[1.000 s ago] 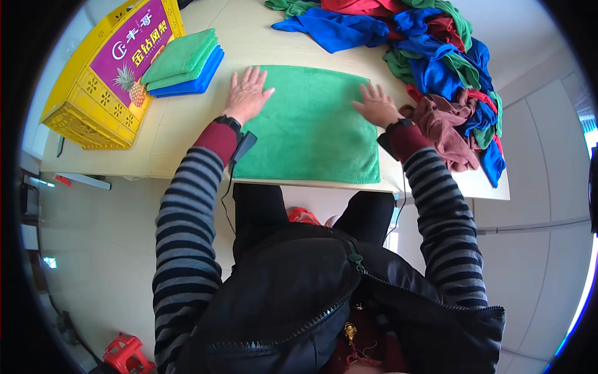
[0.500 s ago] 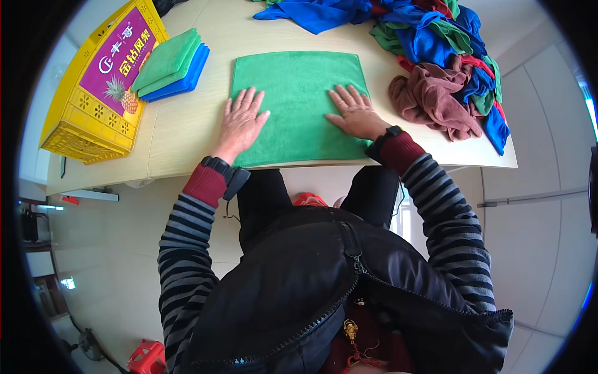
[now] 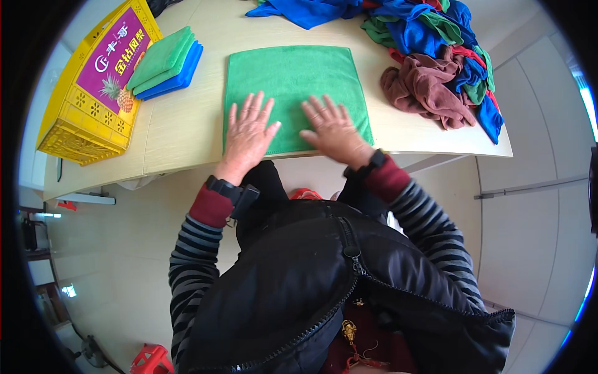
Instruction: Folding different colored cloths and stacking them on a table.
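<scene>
A green towel [image 3: 293, 78] lies spread flat at the table's front edge. Over its near left corner is my left hand [image 3: 248, 131], fingers stretched upward and thumb apart. My right hand [image 3: 336, 131] is over the near right part of the towel, palm down, its fingers spread and slightly blurred. Neither hand grips anything; whether the palms touch the cloth I cannot tell. To the left, a folded green towel [image 3: 163, 57] rests on a folded blue towel [image 3: 177, 86], both against a yellow crate.
The yellow crate [image 3: 81, 140] with a purple panel stands at the table's left end. Crumpled blue, green and red cloths [image 3: 414, 31] are heaped at the far right, with a brown cloth [image 3: 420, 87] nearest. A red stool [image 3: 151, 359] is on the floor at lower left.
Both hands have drawn back toward me along the towel. My right hand has also shifted left, closer to my left hand. The towel remains flat.
</scene>
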### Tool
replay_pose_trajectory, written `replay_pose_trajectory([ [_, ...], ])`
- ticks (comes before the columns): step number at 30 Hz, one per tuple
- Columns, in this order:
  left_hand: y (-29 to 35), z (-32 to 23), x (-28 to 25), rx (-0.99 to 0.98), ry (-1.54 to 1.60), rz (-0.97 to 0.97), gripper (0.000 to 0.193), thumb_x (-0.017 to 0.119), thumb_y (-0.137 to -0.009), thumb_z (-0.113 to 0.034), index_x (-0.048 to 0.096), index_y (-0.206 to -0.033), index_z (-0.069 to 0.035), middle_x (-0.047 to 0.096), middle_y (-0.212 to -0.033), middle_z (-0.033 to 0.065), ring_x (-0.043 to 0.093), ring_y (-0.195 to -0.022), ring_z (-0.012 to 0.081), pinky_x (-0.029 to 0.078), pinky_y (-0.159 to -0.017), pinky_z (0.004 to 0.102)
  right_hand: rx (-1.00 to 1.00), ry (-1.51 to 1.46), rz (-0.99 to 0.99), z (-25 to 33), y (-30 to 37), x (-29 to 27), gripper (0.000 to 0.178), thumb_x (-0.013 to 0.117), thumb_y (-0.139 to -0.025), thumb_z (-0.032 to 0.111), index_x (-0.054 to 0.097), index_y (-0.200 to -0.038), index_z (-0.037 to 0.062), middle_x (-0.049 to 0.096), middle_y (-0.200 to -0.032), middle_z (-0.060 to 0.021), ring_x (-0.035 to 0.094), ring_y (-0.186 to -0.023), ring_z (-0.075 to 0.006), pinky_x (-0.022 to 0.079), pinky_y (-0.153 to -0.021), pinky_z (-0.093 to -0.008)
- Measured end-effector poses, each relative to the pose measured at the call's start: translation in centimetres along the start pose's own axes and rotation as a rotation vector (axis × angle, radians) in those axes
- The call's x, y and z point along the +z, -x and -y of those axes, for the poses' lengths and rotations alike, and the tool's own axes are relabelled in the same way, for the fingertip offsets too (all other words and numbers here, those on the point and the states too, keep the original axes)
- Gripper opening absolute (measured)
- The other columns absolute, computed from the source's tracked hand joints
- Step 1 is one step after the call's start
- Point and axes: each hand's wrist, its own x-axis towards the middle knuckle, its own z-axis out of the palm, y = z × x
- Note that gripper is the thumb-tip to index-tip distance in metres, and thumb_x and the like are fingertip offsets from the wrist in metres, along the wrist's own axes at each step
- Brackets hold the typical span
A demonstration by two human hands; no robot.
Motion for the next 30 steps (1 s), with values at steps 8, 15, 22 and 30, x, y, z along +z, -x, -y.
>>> replay_pose_trajectory([
  [8, 1.3, 1.2, 0.1, 0.000, 0.069, 0.101, 0.058, 0.043, -0.104, -0.044, 0.037, -0.155, -0.017, 0.029, -0.163, 0.0104, 0.023, -0.151, 0.0289, 0.014, -0.123, 0.0507, 0.101, 0.002, -0.037, -3.5, 2.4, 0.5, 0.064, 0.047, -0.102, 0.047, 0.035, -0.155, 0.0128, 0.031, -0.161, -0.0127, 0.026, -0.150, -0.0360, 0.019, -0.121, -0.0540],
  [15, 4.6, 3.4, -0.8, -0.014, 0.106, 0.050, 0.062, 0.048, -0.101, -0.044, 0.036, -0.155, -0.015, 0.029, -0.163, 0.0096, 0.023, -0.151, 0.0291, 0.015, -0.123, 0.0502, 0.216, 0.003, -0.053, -7.9, 6.5, 0.0, 0.065, 0.047, -0.102, 0.047, 0.035, -0.155, 0.0126, 0.032, -0.161, -0.0127, 0.025, -0.150, -0.0355, 0.018, -0.122, -0.0520],
  [22, 6.4, 4.0, -3.5, 0.069, 0.176, 0.055, 0.067, 0.071, -0.088, -0.023, 0.045, -0.149, -0.013, 0.040, -0.156, 0.0103, 0.034, -0.146, 0.0274, 0.022, -0.121, 0.0522, -0.005, -0.070, -0.095, -7.3, 7.6, -2.0, 0.067, 0.059, -0.096, 0.037, 0.035, -0.154, 0.0123, 0.033, -0.160, -0.0130, 0.027, -0.149, -0.0356, 0.023, -0.121, -0.0511],
  [30, 9.1, 5.2, -3.4, 0.208, 0.194, -0.226, 0.036, 0.073, -0.071, 0.004, 0.068, -0.105, -0.005, 0.067, -0.114, 0.0088, 0.064, -0.109, 0.0269, 0.035, -0.114, 0.0509, -0.130, -0.178, -0.089, -6.4, 9.7, -3.4, 0.068, 0.072, -0.073, 0.003, 0.054, -0.139, 0.0080, 0.053, -0.144, -0.0128, 0.047, -0.136, -0.0340, 0.041, -0.111, -0.0451],
])
